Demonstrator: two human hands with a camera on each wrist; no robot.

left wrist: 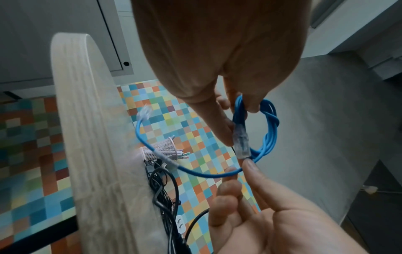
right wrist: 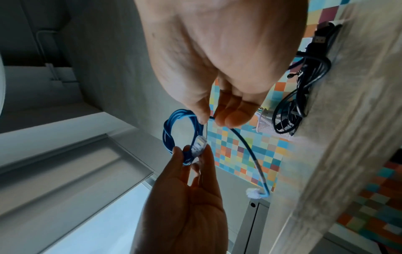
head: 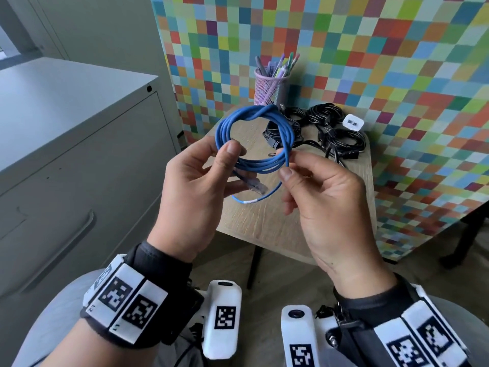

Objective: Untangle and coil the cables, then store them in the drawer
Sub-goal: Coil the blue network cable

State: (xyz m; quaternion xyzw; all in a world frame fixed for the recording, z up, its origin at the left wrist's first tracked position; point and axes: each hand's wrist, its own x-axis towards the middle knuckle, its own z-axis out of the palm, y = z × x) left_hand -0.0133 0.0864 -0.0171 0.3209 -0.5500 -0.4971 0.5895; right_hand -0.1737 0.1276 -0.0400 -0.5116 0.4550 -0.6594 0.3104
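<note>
1. An office-like room is suggested by a grey metal filing cabinet (head: 79, 144) with recessed drawer handles and a lock, seen at the left.
2. A small wood-grain table (head: 277, 215) is placed at the centre, against a partition (head: 370, 62) covered in multicoloured squares on the far and right sides.
3. A pink mesh pen holder (head: 271, 87) filled with pens is set at the table's far edge.
4. Black cables (head: 333, 131) and a white charger (head: 353, 122) are laid near the holder, and a coiled blue network cable (head: 254, 139) is seen above the table.
</note>
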